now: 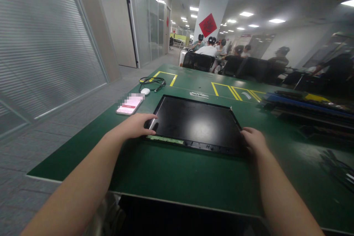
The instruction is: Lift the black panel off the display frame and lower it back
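A black LCD screen panel (196, 121) lies face up on the green table (188, 177). Along its near edge runs a green circuit strip (165, 139), toward the left. My left hand (135, 125) holds the panel's left edge, thumb and a finger over the rim. At the opposite side, my right hand (254, 139) grips the right edge, its fingers curled and partly hidden at the rim. Whether the panel is raised slightly off the table I cannot tell.
Left of the panel lie a phone (129, 104), a small white rounded object (145, 91) and a coiled black cable (152, 82). Dark stacked panels (298, 105), blurred, stand at the right. Yellow tape (225, 85) marks the far table. Several people sit beyond.
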Motion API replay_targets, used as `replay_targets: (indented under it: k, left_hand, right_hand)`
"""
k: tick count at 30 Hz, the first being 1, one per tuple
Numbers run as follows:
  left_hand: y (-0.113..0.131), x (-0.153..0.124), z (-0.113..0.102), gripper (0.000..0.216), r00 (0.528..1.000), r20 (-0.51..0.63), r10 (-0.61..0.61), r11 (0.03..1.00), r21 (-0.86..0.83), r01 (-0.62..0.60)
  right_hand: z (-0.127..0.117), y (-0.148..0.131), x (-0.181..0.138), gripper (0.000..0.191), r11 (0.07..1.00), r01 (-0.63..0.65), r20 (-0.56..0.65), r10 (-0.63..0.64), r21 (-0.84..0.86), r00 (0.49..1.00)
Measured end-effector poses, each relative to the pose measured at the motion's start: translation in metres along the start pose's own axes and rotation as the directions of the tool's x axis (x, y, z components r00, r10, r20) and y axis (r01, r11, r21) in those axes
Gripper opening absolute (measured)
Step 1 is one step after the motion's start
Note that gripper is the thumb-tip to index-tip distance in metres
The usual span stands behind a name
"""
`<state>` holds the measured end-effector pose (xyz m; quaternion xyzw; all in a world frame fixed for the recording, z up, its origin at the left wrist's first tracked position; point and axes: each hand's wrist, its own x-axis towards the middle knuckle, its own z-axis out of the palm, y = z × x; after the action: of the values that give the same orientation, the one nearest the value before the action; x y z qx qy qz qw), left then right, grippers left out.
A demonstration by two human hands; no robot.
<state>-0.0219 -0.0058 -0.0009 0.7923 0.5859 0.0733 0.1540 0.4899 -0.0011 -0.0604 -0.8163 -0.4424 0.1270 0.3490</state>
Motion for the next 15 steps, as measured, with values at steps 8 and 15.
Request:
replay_targets:
  k: [8, 15]
  left_hand:
    - [0.0028, 0.0004, -0.0004, 0.076, 1.000, -0.011, 0.004, 1.000, -0.001, -0.004]
    - [0.0050, -0.0009, -0.0021, 0.074, 1.000, -0.013, 0.022, 1.000, 0.004, -0.022]
  right_hand:
    - [0.0047, 0.0007, 0.0012, 0.027, 0.978, -0.092, 0.121, 0.070, 0.186, 0.990]
    - [0.0038, -0.0058, -0.0006, 0.027, 0.946, -0.173, 0.192, 0.123, 0.274, 0.974]
